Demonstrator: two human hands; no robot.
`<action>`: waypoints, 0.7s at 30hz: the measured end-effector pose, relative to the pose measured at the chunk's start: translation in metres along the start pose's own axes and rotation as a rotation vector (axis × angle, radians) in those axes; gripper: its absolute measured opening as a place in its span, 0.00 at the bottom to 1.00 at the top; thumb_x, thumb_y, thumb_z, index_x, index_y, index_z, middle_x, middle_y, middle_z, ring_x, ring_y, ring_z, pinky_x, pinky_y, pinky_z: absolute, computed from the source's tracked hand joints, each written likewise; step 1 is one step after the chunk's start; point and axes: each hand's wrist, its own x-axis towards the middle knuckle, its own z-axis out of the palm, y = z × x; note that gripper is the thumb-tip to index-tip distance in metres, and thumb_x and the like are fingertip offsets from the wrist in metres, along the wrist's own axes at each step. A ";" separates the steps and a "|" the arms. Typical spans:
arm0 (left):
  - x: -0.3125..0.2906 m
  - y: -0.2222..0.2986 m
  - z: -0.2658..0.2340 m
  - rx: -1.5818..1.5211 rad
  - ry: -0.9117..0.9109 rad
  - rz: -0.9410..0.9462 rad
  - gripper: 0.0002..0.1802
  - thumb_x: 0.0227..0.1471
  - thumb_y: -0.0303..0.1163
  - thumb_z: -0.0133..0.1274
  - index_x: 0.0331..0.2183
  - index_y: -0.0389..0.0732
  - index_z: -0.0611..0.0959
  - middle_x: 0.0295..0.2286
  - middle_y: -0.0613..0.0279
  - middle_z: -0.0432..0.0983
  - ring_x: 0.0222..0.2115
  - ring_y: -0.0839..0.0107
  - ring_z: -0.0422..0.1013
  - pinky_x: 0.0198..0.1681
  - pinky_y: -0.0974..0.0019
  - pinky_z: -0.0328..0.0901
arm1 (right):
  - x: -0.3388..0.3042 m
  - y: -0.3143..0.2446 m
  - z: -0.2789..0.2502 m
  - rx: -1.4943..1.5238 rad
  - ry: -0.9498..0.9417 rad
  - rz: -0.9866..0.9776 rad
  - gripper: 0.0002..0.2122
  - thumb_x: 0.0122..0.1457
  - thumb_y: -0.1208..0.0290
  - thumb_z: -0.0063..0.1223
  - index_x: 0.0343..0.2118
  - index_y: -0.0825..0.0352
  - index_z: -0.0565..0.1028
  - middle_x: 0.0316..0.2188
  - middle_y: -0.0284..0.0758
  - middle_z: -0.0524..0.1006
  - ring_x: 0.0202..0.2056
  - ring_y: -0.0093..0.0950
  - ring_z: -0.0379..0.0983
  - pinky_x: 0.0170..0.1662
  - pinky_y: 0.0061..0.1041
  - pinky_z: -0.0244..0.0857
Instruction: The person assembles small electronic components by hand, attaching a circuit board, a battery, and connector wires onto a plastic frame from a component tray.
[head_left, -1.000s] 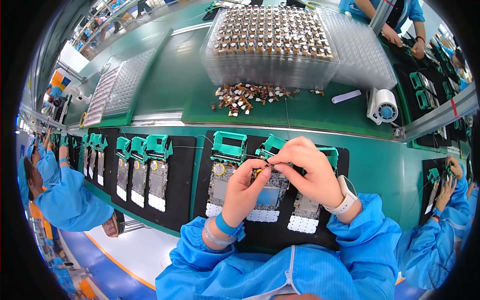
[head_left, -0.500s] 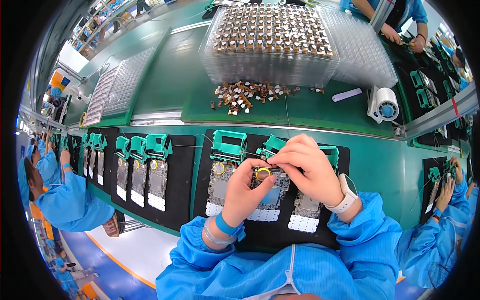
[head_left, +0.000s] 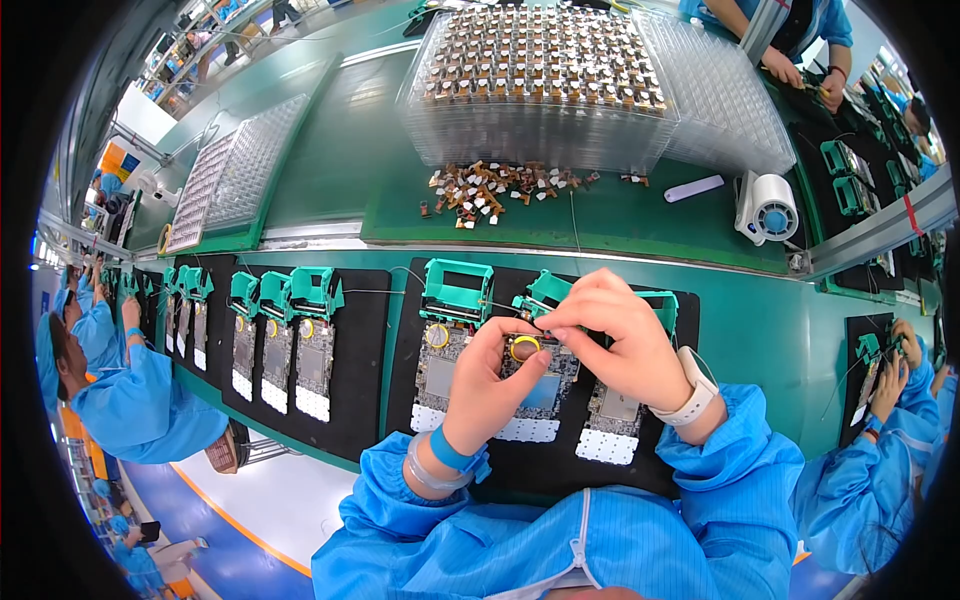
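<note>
Both hands meet over the top end of the middle circuit board (head_left: 540,392), which has a green plastic frame (head_left: 548,288) at its head and a white perforated strip at its foot. My left hand (head_left: 490,375) curls at the board, thumb beside a yellow-rimmed round part (head_left: 525,348), index fingertip near the frame. My right hand (head_left: 615,335) pinches with thumb and index at the joint between frame and board; whatever lies between those fingertips is hidden. On either side lie a left board (head_left: 440,375) and a right board (head_left: 612,410), similarly framed, the right frame partly covered by my hand.
A black mat (head_left: 400,400) lies under the boards. Another mat at left holds several framed boards (head_left: 315,365). Beyond are a pile of small brown-and-white connectors (head_left: 485,190), stacked clear trays (head_left: 545,130), a white stick (head_left: 693,189) and a small fan (head_left: 770,210). Co-workers (head_left: 140,400) sit nearby.
My right hand's fingertips have shifted very slightly at the same spot. My left hand stays in place, and the boards have not visibly moved.
</note>
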 end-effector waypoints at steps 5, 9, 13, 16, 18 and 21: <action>0.000 0.000 0.001 -0.107 0.011 -0.010 0.11 0.49 0.20 0.54 0.36 0.36 0.72 0.29 0.69 0.69 0.31 0.85 0.65 0.34 0.80 0.62 | -0.003 -0.004 0.004 0.160 -0.061 0.123 0.12 0.48 0.81 0.51 0.37 0.65 0.73 0.27 0.31 0.72 0.37 0.32 0.66 0.44 0.31 0.59; -0.001 -0.005 0.004 -0.034 0.069 0.064 0.08 0.50 0.20 0.53 0.34 0.35 0.73 0.30 0.67 0.72 0.31 0.84 0.67 0.33 0.80 0.62 | -0.006 -0.004 0.010 0.177 -0.040 0.128 0.14 0.46 0.84 0.49 0.37 0.64 0.70 0.26 0.31 0.70 0.38 0.32 0.65 0.45 0.31 0.57; -0.002 -0.005 0.005 -0.029 0.083 0.089 0.08 0.49 0.20 0.54 0.34 0.34 0.73 0.29 0.67 0.73 0.30 0.84 0.67 0.32 0.81 0.63 | -0.007 -0.004 0.011 0.195 -0.029 0.147 0.13 0.45 0.85 0.49 0.36 0.64 0.69 0.26 0.31 0.69 0.38 0.32 0.65 0.46 0.31 0.57; -0.002 -0.006 0.005 -0.030 0.079 0.107 0.08 0.49 0.20 0.54 0.34 0.34 0.73 0.29 0.66 0.73 0.30 0.85 0.67 0.32 0.81 0.63 | -0.008 -0.003 0.010 0.228 -0.079 0.181 0.15 0.44 0.87 0.49 0.37 0.67 0.69 0.28 0.32 0.67 0.35 0.25 0.65 0.47 0.26 0.57; -0.003 -0.008 0.006 -0.018 0.078 0.111 0.08 0.49 0.20 0.54 0.34 0.34 0.73 0.29 0.67 0.73 0.30 0.85 0.67 0.32 0.81 0.62 | -0.008 -0.001 0.010 0.260 -0.099 0.212 0.15 0.45 0.87 0.48 0.37 0.67 0.69 0.28 0.31 0.67 0.35 0.24 0.65 0.47 0.26 0.57; -0.002 -0.012 0.004 0.011 0.081 0.116 0.09 0.48 0.19 0.54 0.34 0.35 0.73 0.29 0.67 0.72 0.30 0.85 0.67 0.32 0.81 0.62 | -0.007 -0.001 0.009 0.286 -0.112 0.232 0.14 0.45 0.87 0.49 0.37 0.67 0.69 0.28 0.31 0.67 0.35 0.23 0.65 0.47 0.25 0.57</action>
